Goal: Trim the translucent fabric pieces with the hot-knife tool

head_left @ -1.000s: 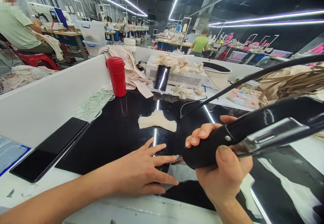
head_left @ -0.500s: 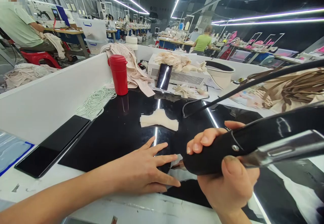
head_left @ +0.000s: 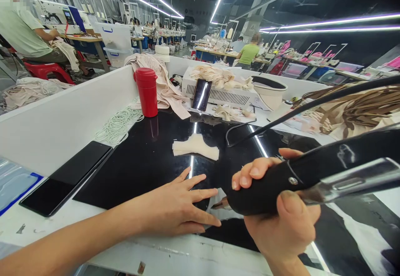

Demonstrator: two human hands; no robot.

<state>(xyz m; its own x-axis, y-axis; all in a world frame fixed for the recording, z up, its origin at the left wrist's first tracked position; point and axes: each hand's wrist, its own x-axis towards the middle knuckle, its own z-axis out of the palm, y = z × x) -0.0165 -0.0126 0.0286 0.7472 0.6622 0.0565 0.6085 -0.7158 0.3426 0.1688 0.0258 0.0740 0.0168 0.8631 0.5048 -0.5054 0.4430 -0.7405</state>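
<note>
Black handheld tool (head_left: pixel 312 170), one of them, is in your right hand (head_left: pixel 281 213), slanting in from the right edge above the near side of a glossy black sheet (head_left: pixel 150 155). Your four fingers and thumb are wrapped tightly around its rounded end; it has one metal lever (head_left: pixel 353 182) along its side and one visible screw (head_left: pixel 293 180). Its single pointed tip (head_left: pixel 221 204) is at one thin pale piece (head_left: pixel 226 212); you cannot tell whether the two touch. Your left hand (head_left: pixel 175 209) lies palm down just beside that tip, five digits spread wide, gripping nothing.

Beyond your left fingers sits one cream fabric stack (head_left: pixel 196 147); its layers are too fine to count. Farther off you have one upright red cup (head_left: pixel 146 95), one tangle of pale green cord (head_left: pixel 118 124), and two dark slabs: a flat one (head_left: pixel 67 178) at the left and a propped one (head_left: pixel 201 95) against one vented white box (head_left: pixel 233 98). One black cable (head_left: pixel 312 105) crosses at the right, near one bundle of brown strips (head_left: pixel 362 105). Past the wall, two plastic bins (head_left: pixel 114 36) are stacked.
</note>
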